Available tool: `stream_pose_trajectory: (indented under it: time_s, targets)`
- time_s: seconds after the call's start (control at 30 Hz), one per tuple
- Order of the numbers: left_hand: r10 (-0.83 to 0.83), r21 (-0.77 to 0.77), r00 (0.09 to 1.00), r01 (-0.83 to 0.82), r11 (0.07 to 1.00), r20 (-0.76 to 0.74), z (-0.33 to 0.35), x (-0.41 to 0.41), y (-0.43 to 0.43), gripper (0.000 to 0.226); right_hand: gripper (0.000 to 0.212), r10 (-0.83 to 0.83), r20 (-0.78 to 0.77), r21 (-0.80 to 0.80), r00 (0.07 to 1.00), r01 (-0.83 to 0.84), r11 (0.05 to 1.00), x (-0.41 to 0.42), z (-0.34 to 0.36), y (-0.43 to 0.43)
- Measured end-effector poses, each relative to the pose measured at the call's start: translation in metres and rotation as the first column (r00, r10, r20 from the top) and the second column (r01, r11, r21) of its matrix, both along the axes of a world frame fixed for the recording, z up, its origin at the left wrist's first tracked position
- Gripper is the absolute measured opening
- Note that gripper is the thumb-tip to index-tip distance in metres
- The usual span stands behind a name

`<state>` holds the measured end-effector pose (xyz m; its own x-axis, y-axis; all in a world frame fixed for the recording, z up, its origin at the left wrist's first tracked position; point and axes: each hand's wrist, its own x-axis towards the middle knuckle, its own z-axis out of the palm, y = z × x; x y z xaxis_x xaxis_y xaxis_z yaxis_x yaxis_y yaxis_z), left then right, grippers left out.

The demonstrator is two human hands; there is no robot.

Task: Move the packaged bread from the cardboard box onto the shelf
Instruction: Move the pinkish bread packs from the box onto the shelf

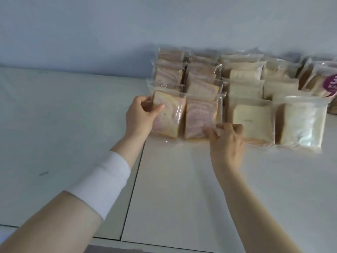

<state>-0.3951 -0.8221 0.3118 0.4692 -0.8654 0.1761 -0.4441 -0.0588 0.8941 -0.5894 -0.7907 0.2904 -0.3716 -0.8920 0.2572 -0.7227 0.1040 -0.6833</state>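
White shelf (173,189) under a pale wall (109,33), bread rows (244,73) along its back right: left hand (141,115) grips the front-left swirl packet (170,115), right hand (227,141) pinches the neighbour packet (199,115) by its clear wrap, so best to nudge both upright and flush, keeping the pink-marbled slices uncrushed.

Bread packs (169,115): glossy clear plastic film; shelf (182,179): smooth, probably matt white.
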Motion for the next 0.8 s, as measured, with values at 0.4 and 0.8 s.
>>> stream_pose_trajectory:
  time_s: [0.4,0.8]
  targets:
    - [0.022,-0.087,0.950,0.005,0.996,0.310,0.015,-0.014,0.036,0.064,0.054,0.002,-0.297,0.054,0.955,0.015,0.998,-0.004,0.026,0.038]
    - [-0.473,0.389,-0.113,0.745,0.541,0.874,0.039,-0.328,0.170,0.037,0.046,-0.123,-0.649,0.241,0.750,0.357,0.902,-0.253,0.041,0.239]
